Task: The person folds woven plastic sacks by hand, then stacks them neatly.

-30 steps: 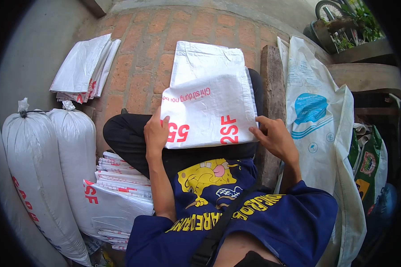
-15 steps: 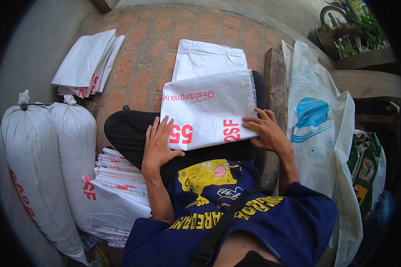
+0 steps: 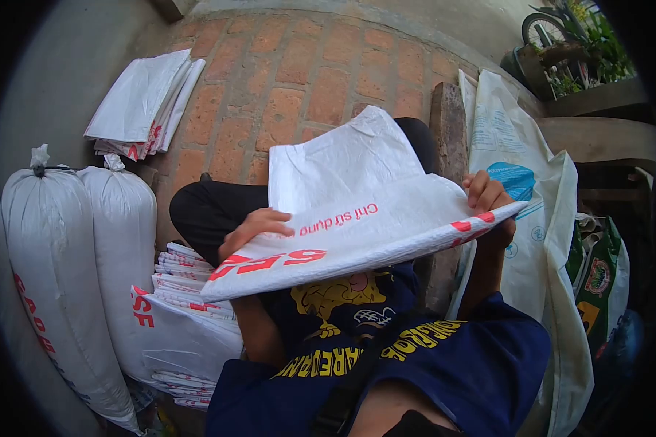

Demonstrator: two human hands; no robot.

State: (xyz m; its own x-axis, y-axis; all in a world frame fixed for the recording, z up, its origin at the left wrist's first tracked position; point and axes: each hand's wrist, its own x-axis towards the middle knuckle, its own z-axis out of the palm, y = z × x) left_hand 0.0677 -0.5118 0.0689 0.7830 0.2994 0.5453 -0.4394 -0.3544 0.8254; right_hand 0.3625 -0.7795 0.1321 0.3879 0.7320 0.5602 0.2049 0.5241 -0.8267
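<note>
A white woven sack (image 3: 342,233) with red print is lifted above my crossed legs, its near folded edge raised and slanting up to the right. My left hand (image 3: 259,229) grips its left side, fingers on top and the thumb hidden below. At the right end my right hand (image 3: 488,197) has its fingers curled round the edge. The sack's far part (image 3: 350,156) stretches toward the brick floor, its corner bent up.
Folded sacks lie in a pile at upper left (image 3: 142,95) and in a stack beside my left leg (image 3: 189,328). Two full tied sacks (image 3: 55,255) stand at left. A wooden beam (image 3: 448,138) and a large plastic sack (image 3: 554,255) are at right.
Both hands have closed on the sack and lifted its near edge. My right hand has moved up and right, my left slightly left. The far part has been pulled nearer.
</note>
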